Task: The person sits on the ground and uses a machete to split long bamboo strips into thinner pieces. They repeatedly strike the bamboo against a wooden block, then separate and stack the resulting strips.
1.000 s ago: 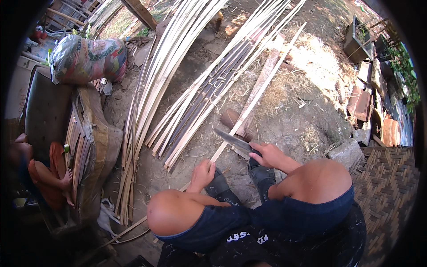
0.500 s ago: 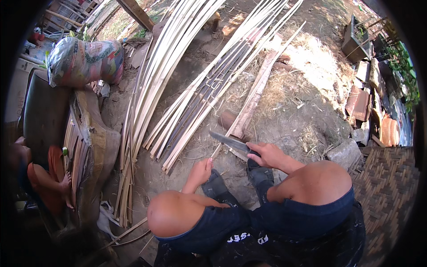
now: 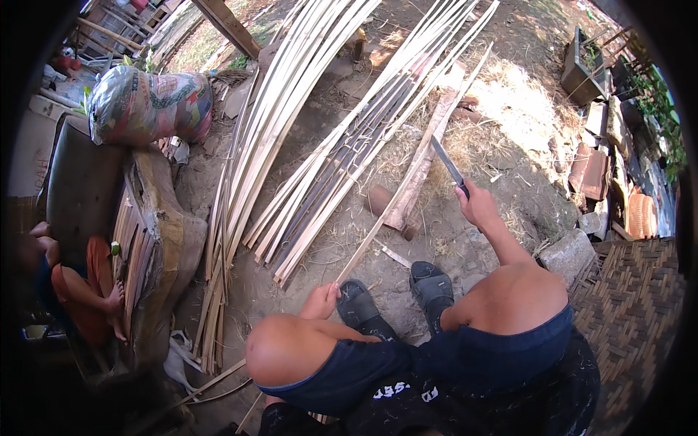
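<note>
My left hand (image 3: 321, 300) is closed around the near end of a long, thin bamboo strip (image 3: 369, 238), in front of my left knee. The strip slants away to the far right, over a rough wooden plank (image 3: 413, 190) propped on a short log (image 3: 378, 198). My right hand (image 3: 479, 208) grips the handle of a long-bladed knife (image 3: 446, 161), held out past my right foot. Its blade points away from me, and the tip appears near the plank and strip; whether they touch I cannot tell.
Two bundles of split bamboo strips, a left one (image 3: 280, 102) and a middle one (image 3: 320, 192), lie on the dirt ahead. A stuffed sack (image 3: 149, 107) rests at left, above another person's bare legs (image 3: 80, 292). A stone (image 3: 567, 253) and woven mat (image 3: 632, 312) are at right.
My right hand and the knife have swung away from me and to the right, from near my left hand. The blade now points farther ahead. My left hand still holds the strip, slightly nearer me.
</note>
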Motion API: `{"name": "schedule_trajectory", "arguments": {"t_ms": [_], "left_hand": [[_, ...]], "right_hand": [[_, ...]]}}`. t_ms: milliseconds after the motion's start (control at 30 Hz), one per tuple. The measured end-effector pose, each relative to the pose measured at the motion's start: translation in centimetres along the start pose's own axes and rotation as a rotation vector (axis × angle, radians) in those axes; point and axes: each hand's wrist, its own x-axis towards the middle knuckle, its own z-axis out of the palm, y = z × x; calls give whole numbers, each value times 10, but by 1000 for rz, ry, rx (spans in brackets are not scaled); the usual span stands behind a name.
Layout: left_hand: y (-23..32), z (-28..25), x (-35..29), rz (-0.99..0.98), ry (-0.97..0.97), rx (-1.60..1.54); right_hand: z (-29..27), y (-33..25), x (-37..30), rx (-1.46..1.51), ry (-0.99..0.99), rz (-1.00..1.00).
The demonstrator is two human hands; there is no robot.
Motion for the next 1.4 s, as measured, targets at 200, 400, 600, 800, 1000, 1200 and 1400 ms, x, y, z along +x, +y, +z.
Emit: {"name": "schedule_trajectory", "arguments": {"t_ms": [200,400,600,800,1000,1200,1400], "left_hand": [[-16,-15,-17,-290,-251,-387],[-42,-24,-35,-356,-258,-375],[-36,11,-1,-218,-172,-352],[-39,8,4,-343,-165,-428],[-14,12,16,-144,-63,-423],[-28,-3,-14,-160,-3,-507],[43,-4,43,31,125,-264]], "right_hand": [[6,-52,-57,53,-216,-342],[3,-9,-22,121,-183,52],[15,-43,-54,-35,-364,-378],[11,-24,-34,84,-263,-156],[2,-25,-35,-159,-418,-404],[12,-44,-31,155,-222,-128],[11,-23,-3,674,48,304]]}}
